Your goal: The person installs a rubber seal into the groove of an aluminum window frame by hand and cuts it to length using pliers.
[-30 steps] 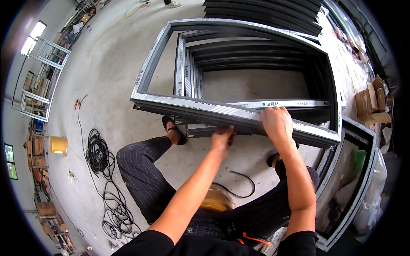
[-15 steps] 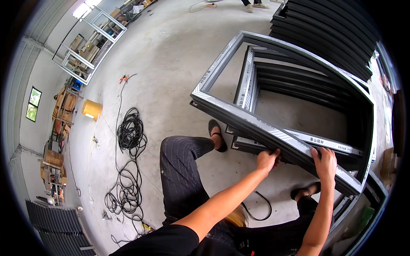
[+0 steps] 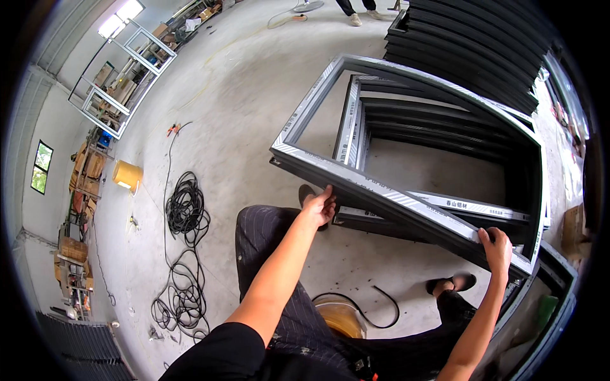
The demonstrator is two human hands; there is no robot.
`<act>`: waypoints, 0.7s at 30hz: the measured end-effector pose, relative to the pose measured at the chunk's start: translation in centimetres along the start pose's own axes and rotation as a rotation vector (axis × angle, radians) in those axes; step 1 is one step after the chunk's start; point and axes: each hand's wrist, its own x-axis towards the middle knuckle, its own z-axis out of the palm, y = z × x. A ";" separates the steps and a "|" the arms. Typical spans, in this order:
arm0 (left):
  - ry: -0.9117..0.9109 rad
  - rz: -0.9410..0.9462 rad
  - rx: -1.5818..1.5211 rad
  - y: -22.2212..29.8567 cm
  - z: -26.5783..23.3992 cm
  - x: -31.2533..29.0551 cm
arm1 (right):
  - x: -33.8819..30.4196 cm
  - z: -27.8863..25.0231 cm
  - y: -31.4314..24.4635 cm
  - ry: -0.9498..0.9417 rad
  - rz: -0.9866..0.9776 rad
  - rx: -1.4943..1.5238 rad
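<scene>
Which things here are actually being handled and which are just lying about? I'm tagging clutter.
In hand:
- grey metal frame, near rail gripped by both hands
- left hand
- right hand

Lying about:
- stacked frames underneath
- coiled black cable
- yellow bucket
- dark profile stack
- another person's feet far off

Hands are spreading apart along near rail of grey aluminium frame (image 3: pixel 406 197): left hand (image 3: pixel 319 206) is now gripping near the left corner, right hand (image 3: pixel 497 249) near the right end; earlier both sat close together mid-rail. Frame is tilting, left corner rising. Head view is swinging left, bringing the coiled black cable (image 3: pixel 184 209) and yellow bucket (image 3: pixel 127 174) further into view.
</scene>
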 end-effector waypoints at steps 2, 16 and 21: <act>-0.088 0.060 0.021 0.0 -0.9 -0.8 | -0.4 0.0 1.6 0.047 -0.002 -0.018; 0.265 0.584 0.706 1.5 0.7 0.1 | -0.1 0.6 1.0 0.064 0.011 0.098; 0.307 1.002 0.835 -3.7 2.5 -1.4 | -1.4 1.3 -1.0 0.038 0.103 0.132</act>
